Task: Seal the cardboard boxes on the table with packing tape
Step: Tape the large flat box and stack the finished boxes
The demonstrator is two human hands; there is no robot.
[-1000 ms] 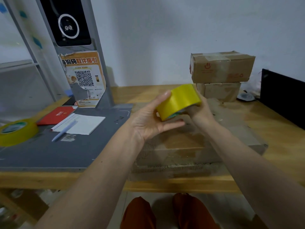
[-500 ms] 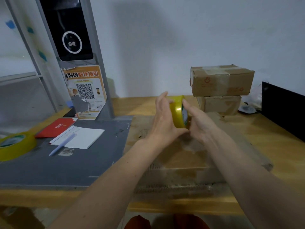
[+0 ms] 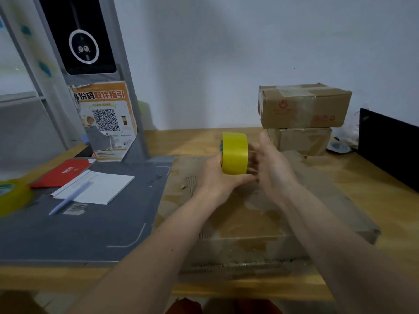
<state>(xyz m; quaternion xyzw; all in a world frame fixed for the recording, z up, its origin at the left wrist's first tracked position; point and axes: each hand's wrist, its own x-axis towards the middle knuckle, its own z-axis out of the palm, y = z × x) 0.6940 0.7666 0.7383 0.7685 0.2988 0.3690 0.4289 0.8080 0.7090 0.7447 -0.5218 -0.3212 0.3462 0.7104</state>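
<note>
A yellow tape roll (image 3: 234, 154) stands on edge above a large, flat, worn cardboard box (image 3: 256, 214) lying before me on the wooden table (image 3: 371, 177). My left hand (image 3: 217, 177) grips the roll from the left and below, thumb curled under it. My right hand (image 3: 272, 168) is just right of the roll, palm facing it, fingers blurred and near its side. Whether they touch the tape I cannot tell. Two smaller boxes are stacked at the back right, the taped upper box (image 3: 303, 105) on a lower box (image 3: 299, 141).
A grey mat (image 3: 68, 227) covers the table's left part, carrying a white notepad (image 3: 99, 189), a pen (image 3: 70, 198) and a red envelope (image 3: 61, 173). A second yellow tape roll (image 3: 12, 196) sits at the far left. A grey kiosk post (image 3: 90, 64) with a QR poster stands behind. A black panel (image 3: 390, 148) is at right.
The roll has turned so its yellow band faces me. My left hand shifted under it; my right hand came off the roll's side and moved right. The view tilted down a little.
</note>
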